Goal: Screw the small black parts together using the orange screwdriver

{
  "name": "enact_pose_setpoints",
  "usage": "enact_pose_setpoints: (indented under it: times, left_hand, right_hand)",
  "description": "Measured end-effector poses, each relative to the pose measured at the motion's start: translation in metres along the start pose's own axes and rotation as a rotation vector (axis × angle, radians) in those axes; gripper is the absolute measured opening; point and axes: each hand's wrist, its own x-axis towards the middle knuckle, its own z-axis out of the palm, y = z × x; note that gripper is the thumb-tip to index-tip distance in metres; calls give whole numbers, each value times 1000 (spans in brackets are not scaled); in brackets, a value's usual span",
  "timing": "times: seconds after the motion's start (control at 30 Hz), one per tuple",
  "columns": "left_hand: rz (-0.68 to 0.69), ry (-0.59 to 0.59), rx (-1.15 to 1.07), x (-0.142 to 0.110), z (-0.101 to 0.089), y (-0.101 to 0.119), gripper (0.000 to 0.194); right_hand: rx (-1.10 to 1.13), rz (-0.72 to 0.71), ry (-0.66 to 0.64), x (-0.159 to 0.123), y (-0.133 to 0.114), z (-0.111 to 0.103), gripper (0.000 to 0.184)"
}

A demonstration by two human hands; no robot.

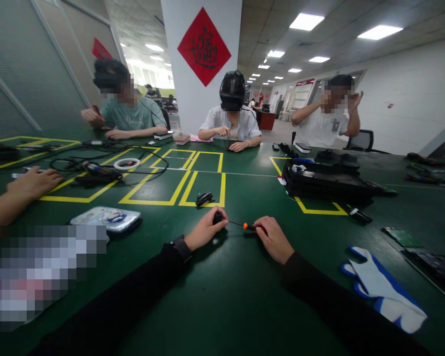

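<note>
My right hand [272,236] grips a screwdriver [245,226] with an orange and black handle. Its thin shaft points left, and the tip reaches the fingers of my left hand [204,228]. Those fingers are closed around a small black part [218,216]; its exact kind is too small to tell. Whether the tip touches the part or sits in it, I cannot tell. Just beyond my left hand, a small black plastic piece [204,199] lies on the green table [222,306] by a yellow tape outline.
Black casings [322,180] are piled at right. A white and blue glove [383,287] and a green circuit board [404,236] lie nearer. At left are a phone-like box [106,220], cables [96,170] and a co-worker's hand [35,183]. Three people sit across the table.
</note>
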Motion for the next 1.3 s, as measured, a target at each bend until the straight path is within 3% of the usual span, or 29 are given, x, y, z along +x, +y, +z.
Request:
enact_pose_setpoints:
  times: [0.8, 1.2, 1.3]
  left_hand:
    - [-26, 24, 20, 0, 0, 0, 12]
    - [-33, 22, 26, -1, 1, -1, 16]
    - [-17, 13, 19, -1, 1, 0, 14]
  right_hand:
    - [28, 8, -7, -1, 0, -1, 15]
    - [73, -7, 17, -3, -5, -3, 23]
    - [52, -1, 16, -2, -2, -2, 17]
